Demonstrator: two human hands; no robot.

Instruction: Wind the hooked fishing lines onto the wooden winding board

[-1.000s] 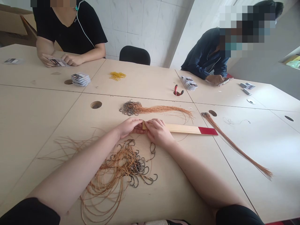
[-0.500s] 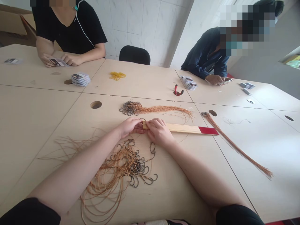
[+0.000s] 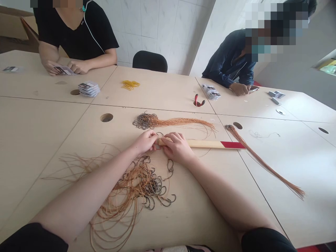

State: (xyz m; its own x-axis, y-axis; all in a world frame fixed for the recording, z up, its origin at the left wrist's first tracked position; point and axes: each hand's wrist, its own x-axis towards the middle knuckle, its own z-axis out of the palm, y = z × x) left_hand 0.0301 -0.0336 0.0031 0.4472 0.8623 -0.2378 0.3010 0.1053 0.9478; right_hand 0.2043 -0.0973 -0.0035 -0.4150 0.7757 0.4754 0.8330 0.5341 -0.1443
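Note:
My left hand and my right hand meet at the left end of a flat wooden stick with a red right end. Both hands have curled, pinching fingers. A dark metal hook on orange line shows between them at the stick's end. Just below my hands lies a tangled pile of hooks on orange lines. A tidy bundle of hooks with orange lines lies beyond the stick.
A long bunch of orange strands runs down the right. Two other people sit across the table handling small packets; stacks of packets, yellow rubber bands and red pliers lie there. Round holes dot the table.
My hands have barely shifted, the left fingers closing in a little on the stick's end; the view has dipped slightly.

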